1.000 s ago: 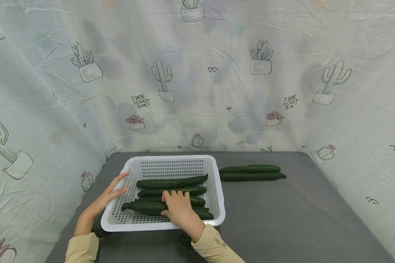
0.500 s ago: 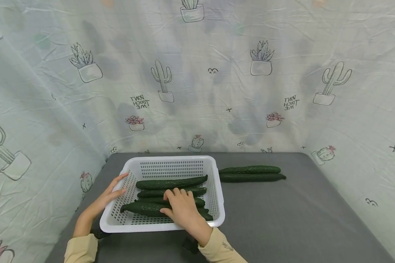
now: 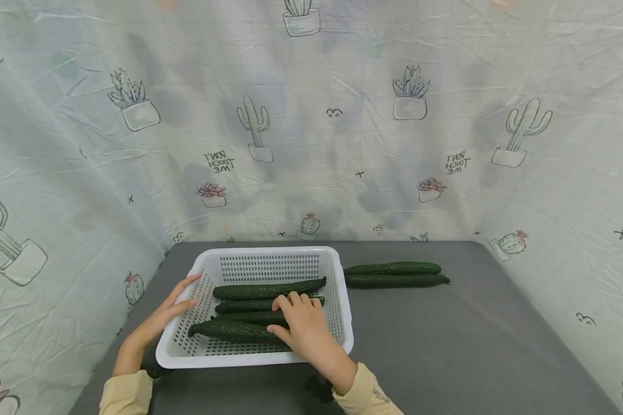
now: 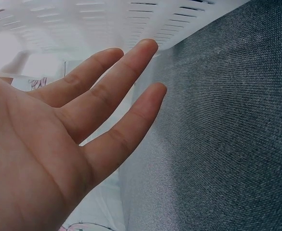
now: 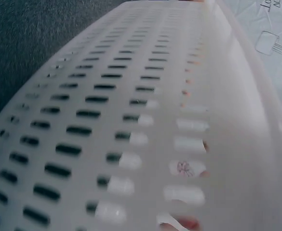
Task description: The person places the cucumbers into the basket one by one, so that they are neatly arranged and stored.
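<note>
In the head view, a white slotted plastic basket (image 3: 270, 250) holds several dark green cucumbers lying crosswise, among them a rear cucumber (image 3: 267, 289) and a front cucumber (image 3: 233, 331). My left hand (image 3: 158, 323) rests at the basket's left rim, thumb and a finger reaching over it. The left wrist view shows three extended fingers (image 4: 114, 94) outside the basket. Over the right part of the front cucumbers lies my right hand (image 3: 308, 329), fingers loosely bent and thumb spread, covering their right ends. Mostly basket wall (image 5: 126, 103) fills the right wrist view.
Two more cucumbers (image 3: 394, 274) lie side by side on the grey tabletop (image 3: 446, 340), just right of the basket. A cactus-print cloth (image 3: 311, 138) hangs behind the table and along both sides.
My right hand has slid to the right over the cucumbers, showing more of their left and middle parts and hiding their right ends. My left hand has stayed at the rim.
</note>
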Demonstrator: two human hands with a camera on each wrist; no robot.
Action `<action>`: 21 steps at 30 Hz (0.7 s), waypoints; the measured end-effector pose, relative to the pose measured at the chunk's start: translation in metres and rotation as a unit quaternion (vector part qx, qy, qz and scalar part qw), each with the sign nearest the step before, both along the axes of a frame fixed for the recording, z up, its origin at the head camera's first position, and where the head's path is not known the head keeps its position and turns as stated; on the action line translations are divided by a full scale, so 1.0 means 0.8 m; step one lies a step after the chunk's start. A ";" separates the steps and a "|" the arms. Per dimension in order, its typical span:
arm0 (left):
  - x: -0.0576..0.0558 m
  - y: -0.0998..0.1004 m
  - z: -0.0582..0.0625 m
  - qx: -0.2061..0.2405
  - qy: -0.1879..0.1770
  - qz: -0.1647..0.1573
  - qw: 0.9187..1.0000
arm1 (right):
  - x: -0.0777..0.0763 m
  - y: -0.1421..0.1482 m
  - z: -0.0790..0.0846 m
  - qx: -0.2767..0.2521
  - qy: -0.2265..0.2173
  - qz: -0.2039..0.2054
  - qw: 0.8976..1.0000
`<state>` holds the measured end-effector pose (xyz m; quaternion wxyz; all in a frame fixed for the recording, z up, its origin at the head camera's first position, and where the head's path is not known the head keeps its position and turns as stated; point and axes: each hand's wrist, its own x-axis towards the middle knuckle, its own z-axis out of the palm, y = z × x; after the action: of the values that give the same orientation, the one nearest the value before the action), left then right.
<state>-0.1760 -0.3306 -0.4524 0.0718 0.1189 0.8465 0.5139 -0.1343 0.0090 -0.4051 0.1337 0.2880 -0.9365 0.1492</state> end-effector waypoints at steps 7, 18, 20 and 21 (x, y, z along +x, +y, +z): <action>0.001 0.001 0.000 -0.001 -0.005 -0.002 1.000 | 0.004 0.026 0.014 -0.031 -0.033 0.005 0.999; 0.001 0.000 0.001 0.003 0.000 -0.007 1.000 | -0.013 0.070 0.034 -0.063 -0.019 -0.014 0.998; 0.001 0.000 0.001 0.003 0.002 -0.007 1.000 | -0.018 0.080 0.036 -0.078 -0.019 -0.017 0.997; 0.001 0.000 0.001 0.002 0.003 -0.006 1.000 | -0.020 0.085 0.037 -0.088 -0.020 -0.019 0.996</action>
<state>-0.1755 -0.3303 -0.4519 0.0725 0.1257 0.8447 0.5152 -0.1501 0.0772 -0.3757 0.1428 0.2541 -0.9274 0.2345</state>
